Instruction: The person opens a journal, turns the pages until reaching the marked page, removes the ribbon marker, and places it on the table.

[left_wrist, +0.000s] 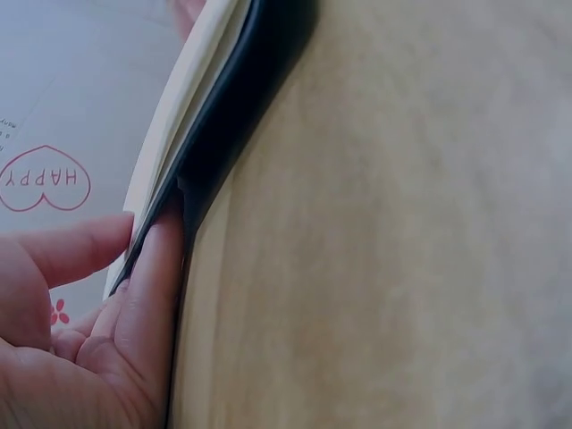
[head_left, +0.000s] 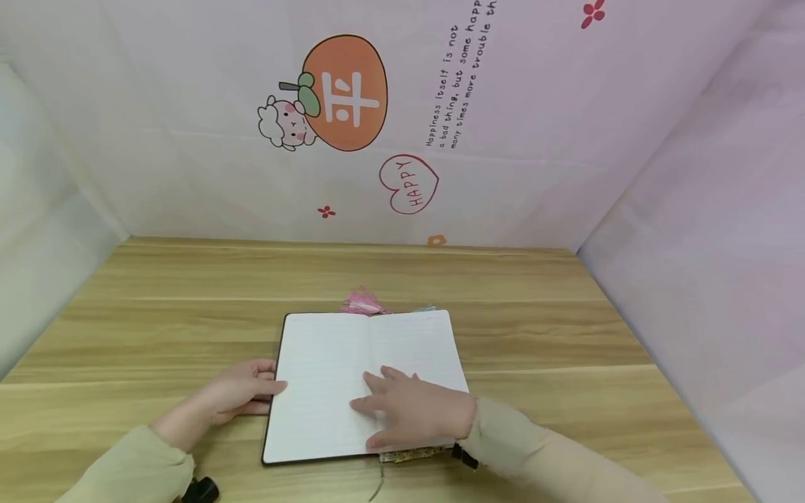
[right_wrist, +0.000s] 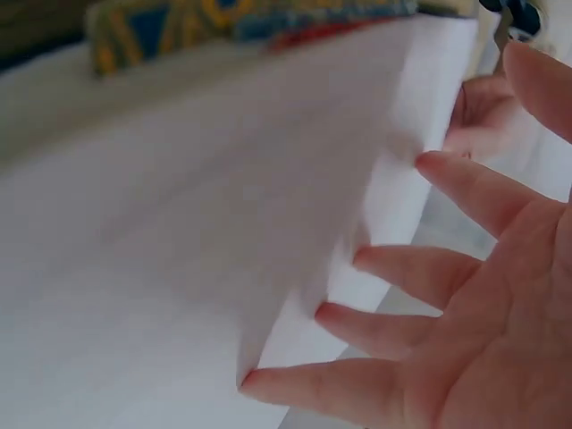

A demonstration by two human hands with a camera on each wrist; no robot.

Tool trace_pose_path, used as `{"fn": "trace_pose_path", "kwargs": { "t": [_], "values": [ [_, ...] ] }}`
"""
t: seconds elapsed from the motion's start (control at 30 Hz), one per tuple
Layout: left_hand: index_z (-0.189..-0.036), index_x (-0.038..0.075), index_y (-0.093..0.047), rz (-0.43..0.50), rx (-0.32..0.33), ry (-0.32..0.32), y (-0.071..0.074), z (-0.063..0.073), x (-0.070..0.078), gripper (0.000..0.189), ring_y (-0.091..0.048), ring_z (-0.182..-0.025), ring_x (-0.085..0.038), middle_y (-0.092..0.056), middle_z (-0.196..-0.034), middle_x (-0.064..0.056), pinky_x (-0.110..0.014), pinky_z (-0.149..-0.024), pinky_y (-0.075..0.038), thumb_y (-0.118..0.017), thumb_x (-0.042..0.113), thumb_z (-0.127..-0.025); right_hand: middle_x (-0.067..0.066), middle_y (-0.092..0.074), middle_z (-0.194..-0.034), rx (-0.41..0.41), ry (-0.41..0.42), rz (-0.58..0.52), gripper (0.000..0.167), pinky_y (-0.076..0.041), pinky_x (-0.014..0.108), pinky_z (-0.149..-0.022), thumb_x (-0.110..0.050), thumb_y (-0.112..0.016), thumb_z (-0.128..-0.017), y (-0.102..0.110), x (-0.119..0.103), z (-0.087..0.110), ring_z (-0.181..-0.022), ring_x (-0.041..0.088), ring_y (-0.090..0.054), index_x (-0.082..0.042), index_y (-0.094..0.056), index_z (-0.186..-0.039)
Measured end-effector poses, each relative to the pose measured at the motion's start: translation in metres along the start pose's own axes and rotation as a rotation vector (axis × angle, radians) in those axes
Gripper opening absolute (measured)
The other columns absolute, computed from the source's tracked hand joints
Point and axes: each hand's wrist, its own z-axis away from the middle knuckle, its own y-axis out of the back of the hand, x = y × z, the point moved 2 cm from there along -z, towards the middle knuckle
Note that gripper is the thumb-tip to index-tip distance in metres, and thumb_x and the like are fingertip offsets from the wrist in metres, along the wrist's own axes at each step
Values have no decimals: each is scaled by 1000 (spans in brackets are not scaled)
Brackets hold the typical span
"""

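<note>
While it lies open on the wood-grain tabletop (head_left: 541, 335), the notebook (head_left: 321, 370) shows pale, faintly lined pages and a black cover. Left hand (head_left: 242, 391): at the notebook's left edge, thumb on the page and fingers beneath, clamped on pages and cover. Right hand (head_left: 418, 412): over the right page and central fold, fingers spread apart, tips touching paper. Pink tassel (head_left: 363, 302): at the far edge. Patterned strip (head_left: 411, 455): protruding from the near edge; thin ribbon (head_left: 381, 475) just beside it. Backdrop (head_left: 189, 140), behind the tabletop: printed with an orange fruit (head_left: 371, 70) and a red heart (head_left: 409, 185) reading HAPPY.
</note>
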Motion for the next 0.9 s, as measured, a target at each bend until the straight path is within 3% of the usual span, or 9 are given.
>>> {"fn": "trace_pose_path", "kwargs": {
  "t": [0.13, 0.2, 0.4, 0.73, 0.9],
  "values": [
    [-126, -14, -41, -15, 26, 6, -1, 1, 0, 45, -65, -81, -11, -69, -106, -5, -28, -71, -56, -59, 9, -92, 12, -36, -150, 24, -15, -3, 55, -26, 47, -113, -41, -66, -86, 9, 16, -2, -139, 35, -29, -20, -53, -135],
    [-127, -15, -40, -22, 37, 10, -2, 2, 1, 46, -65, -81, -11, -68, -109, -7, -28, -71, -56, -58, 8, -92, 14, -34, -151, 35, -62, 11, 58, -23, 43, -115, -39, -69, -85, 12, 27, -4, -140, 34, -28, -18, -52, -136],
    [-130, -15, -38, -46, 62, 22, -3, 2, 1, 47, -64, -79, -10, -68, -109, -8, -26, -68, -56, -57, 7, -93, 13, -29, -153, 58, -205, 10, 64, -25, 46, -114, -33, -72, -83, 22, 59, -7, -141, 34, -25, -16, -48, -140],
    [-129, -14, -39, -59, 69, 19, -4, 2, 1, 45, -64, -79, -10, -67, -111, -11, -26, -68, -56, -57, 7, -93, 20, -28, -152, 126, -237, 23, 78, -19, 53, -114, -33, -76, -79, 34, 97, -18, -140, 41, -21, -7, -40, -143],
    [-128, -14, -40, -56, 72, 20, -3, 1, 1, 44, -64, -78, -10, -69, -104, -5, -26, -67, -56, -57, 6, -93, 20, -28, -152, 186, -267, -4, 86, -25, 57, -110, -33, -81, -74, 41, 108, -21, -139, 44, -20, -9, -38, -144]
  ]
}}
